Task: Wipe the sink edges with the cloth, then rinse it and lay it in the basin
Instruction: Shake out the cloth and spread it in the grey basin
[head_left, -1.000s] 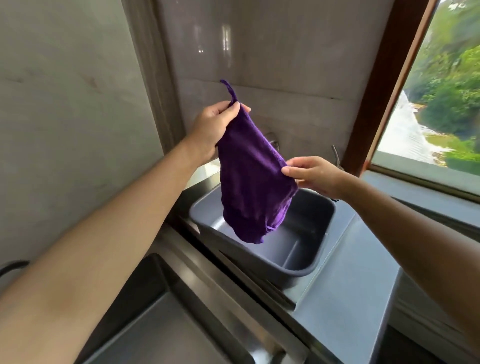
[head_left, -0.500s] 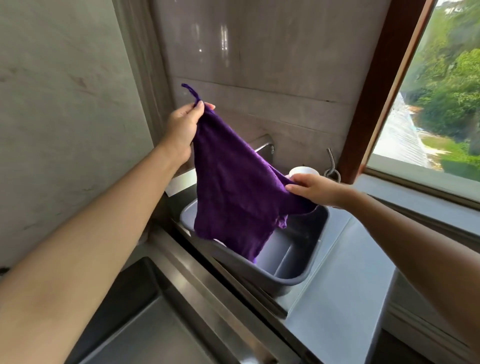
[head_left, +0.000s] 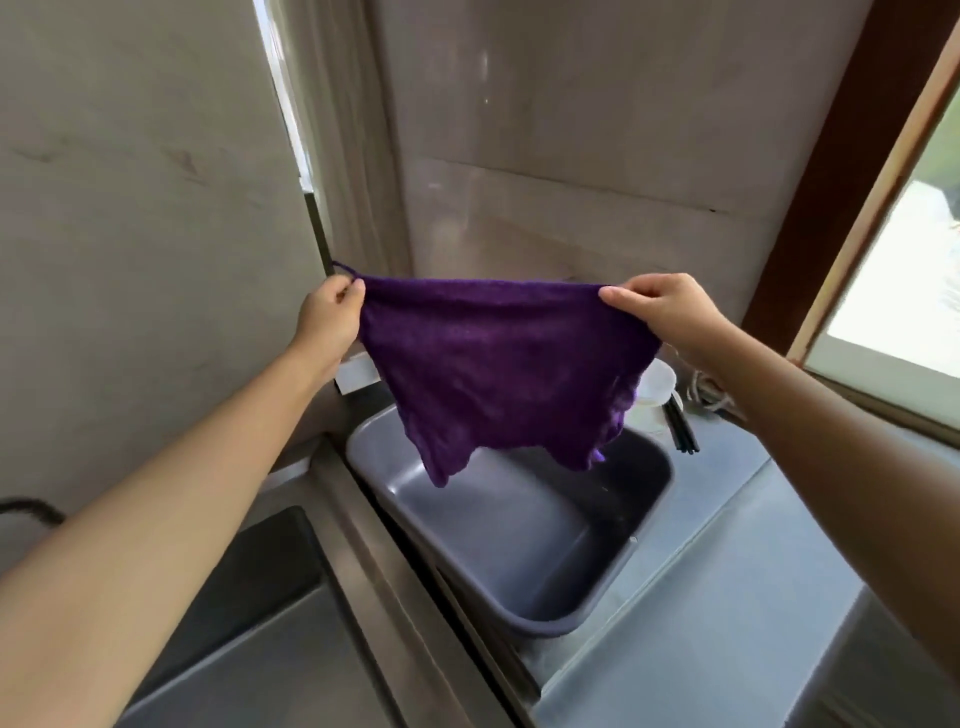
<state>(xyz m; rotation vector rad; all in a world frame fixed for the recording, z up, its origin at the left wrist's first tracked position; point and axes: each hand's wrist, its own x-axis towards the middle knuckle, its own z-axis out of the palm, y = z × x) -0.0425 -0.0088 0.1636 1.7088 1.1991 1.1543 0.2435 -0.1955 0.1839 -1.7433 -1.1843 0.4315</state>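
Purple cloth (head_left: 498, 374) pinched taut by left hand (head_left: 327, 322), right hand (head_left: 670, 317) over grey basin (head_left: 519, 535); screens white bowl (head_left: 658, 383), probably.

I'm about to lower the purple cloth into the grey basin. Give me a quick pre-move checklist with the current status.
1. Grip: the left hand and right hand each pinch a top corner of the purple cloth: ok.
2. Cloth spread out between the hands, not bunched: ok.
3. Cloth hangs over the grey basin, hem clear of it: ok.
4. Basin floor free of other things: the visible part is bare, the far part is hidden by the cloth: cannot tell.
5. Cloth already rinsed: cannot tell.
6. White bowl and chopsticks lie outside the basin: ok.
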